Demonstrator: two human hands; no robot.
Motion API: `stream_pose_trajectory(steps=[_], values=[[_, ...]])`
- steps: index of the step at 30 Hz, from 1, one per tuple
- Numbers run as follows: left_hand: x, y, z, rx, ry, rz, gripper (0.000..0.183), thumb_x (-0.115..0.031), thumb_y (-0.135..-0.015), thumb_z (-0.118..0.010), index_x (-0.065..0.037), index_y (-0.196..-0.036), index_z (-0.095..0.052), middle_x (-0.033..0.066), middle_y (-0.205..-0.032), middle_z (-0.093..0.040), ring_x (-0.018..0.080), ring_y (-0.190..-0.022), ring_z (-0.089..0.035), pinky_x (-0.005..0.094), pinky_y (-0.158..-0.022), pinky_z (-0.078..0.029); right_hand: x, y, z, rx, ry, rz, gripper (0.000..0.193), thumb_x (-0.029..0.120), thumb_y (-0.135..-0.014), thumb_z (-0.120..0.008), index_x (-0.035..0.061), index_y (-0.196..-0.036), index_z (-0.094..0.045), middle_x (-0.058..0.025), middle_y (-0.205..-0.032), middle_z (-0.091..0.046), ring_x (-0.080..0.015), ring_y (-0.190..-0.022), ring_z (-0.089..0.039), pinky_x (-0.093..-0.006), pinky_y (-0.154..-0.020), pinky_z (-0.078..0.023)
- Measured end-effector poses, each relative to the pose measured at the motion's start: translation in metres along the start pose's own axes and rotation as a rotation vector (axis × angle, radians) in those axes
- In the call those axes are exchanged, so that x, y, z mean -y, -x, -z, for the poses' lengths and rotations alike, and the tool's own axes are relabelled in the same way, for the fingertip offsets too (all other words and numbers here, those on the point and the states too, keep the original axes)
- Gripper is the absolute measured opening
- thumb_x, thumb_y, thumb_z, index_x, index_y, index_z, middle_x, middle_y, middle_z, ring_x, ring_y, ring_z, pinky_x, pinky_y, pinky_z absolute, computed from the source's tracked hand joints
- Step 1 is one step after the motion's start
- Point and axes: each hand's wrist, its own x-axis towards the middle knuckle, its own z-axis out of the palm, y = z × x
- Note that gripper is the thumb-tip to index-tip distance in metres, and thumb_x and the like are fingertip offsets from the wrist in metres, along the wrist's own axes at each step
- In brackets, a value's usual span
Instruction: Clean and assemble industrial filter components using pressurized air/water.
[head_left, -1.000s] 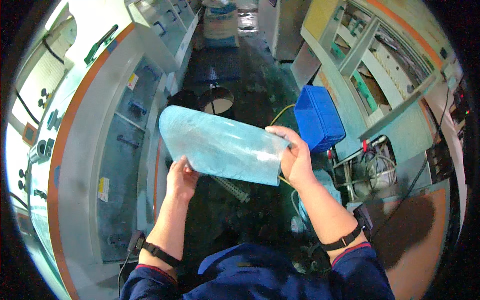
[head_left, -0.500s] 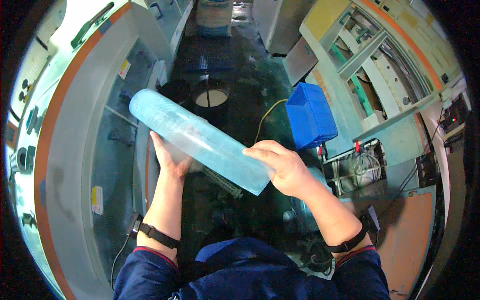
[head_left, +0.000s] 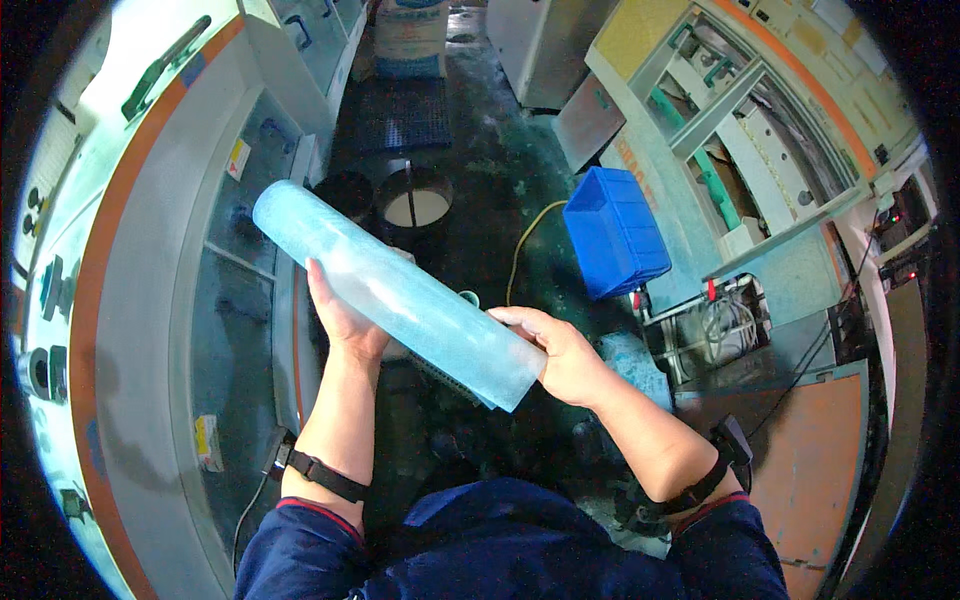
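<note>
A long, light-blue glossy roll (head_left: 385, 285) lies slantwise between my hands, its far end up to the left and its near end down to the right. My left hand (head_left: 345, 322) supports it from below and on its left side, thumb up along the surface, the other fingers hidden underneath. Around the lower right end is my right hand (head_left: 562, 352), thumb side against the upper edge and the remaining fingers partly out of sight behind it. Whether the roll is film or a stiff tube I cannot tell.
A blue plastic crate (head_left: 612, 250) stands on the floor at right, by a yellow hose (head_left: 524, 235). Beyond the roll is a dark bucket (head_left: 447, 190) with whitish contents. Machine cabinets flank both sides, with an orange-edged housing (head_left: 135, 190) at left. A sack (head_left: 410, 45) stands far ahead.
The roll's lower right end has dropped slightly toward me, with my right hand moving along with it. Both hands keep their hold. The surroundings have shifted a little in view.
</note>
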Motion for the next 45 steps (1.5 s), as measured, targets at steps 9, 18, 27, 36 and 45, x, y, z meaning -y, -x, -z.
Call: stream_pose_trajectory(steps=[9,18,27,36,45], values=[[-0.003,-0.022,0.015,-0.167,-0.291,-0.005,0.099,-0.088,-0.086,-0.040,-0.007,-0.141,-0.048,0.0146,-0.126,-0.061,0.0331,-0.115,-0.059,0.0493,-0.102,-0.049,-0.022,0.000,0.012,0.472,-0.398,-0.160,0.083,0.007,-0.094,-0.069,0.0073,-0.162,-0.021,-0.0129,-0.156,-0.042,-0.0200,-0.136,-0.049,-0.0394,-0.108,-0.044],[0.039,-0.058,0.021,-0.146,-0.356,0.002,0.087,-0.071,-0.099,-0.044,-0.013,-0.161,-0.024,0.0124,-0.159,-0.039,0.0336,-0.141,-0.041,0.0543,-0.118,-0.032,-0.050,-0.033,0.031,0.421,0.126,-0.203,0.104,0.024,-0.081,-0.085,0.0048,-0.160,-0.021,-0.0169,-0.149,-0.048,-0.0247,-0.139,-0.046,-0.0403,-0.117,-0.035],[0.186,-0.102,-0.067,-0.009,-0.683,-0.235,0.095,-0.033,-0.080,-0.087,-0.008,-0.150,-0.027,0.0114,-0.136,-0.048,0.0255,-0.128,-0.048,0.0455,-0.110,-0.040,-0.163,-0.059,0.170,0.213,0.659,-0.300,0.099,0.038,-0.080,-0.080,0.0092,-0.157,-0.026,-0.0275,-0.142,-0.053,-0.0431,-0.127,-0.058,-0.0492,-0.106,-0.048],[0.301,-0.169,-0.091,0.061,-1.199,-0.119,0.093,-0.023,-0.078,-0.090,-0.003,-0.147,-0.032,0.0123,-0.137,-0.052,0.0232,-0.128,-0.051,0.0430,-0.110,-0.042,-0.328,-0.068,0.545,-0.509,0.772,-0.178,0.023,0.019,-0.099,-0.056,0.0029,-0.107,-0.071,-0.0200,-0.110,-0.072,-0.0378,-0.104,-0.067,-0.0469,-0.091,-0.052],[0.352,-0.202,-0.033,0.008,-1.420,0.175,0.082,-0.031,-0.081,-0.086,-0.003,-0.142,-0.039,0.0115,-0.129,-0.052,0.0224,-0.113,-0.056,0.0399,-0.098,-0.047,-0.444,-0.058,0.730,-0.973,1.000,-0.665,0.049,0.034,-0.103,-0.051,0.0075,-0.144,-0.051,-0.0249,-0.139,-0.056,-0.0446,-0.129,-0.052,-0.0500,-0.109,-0.042]])
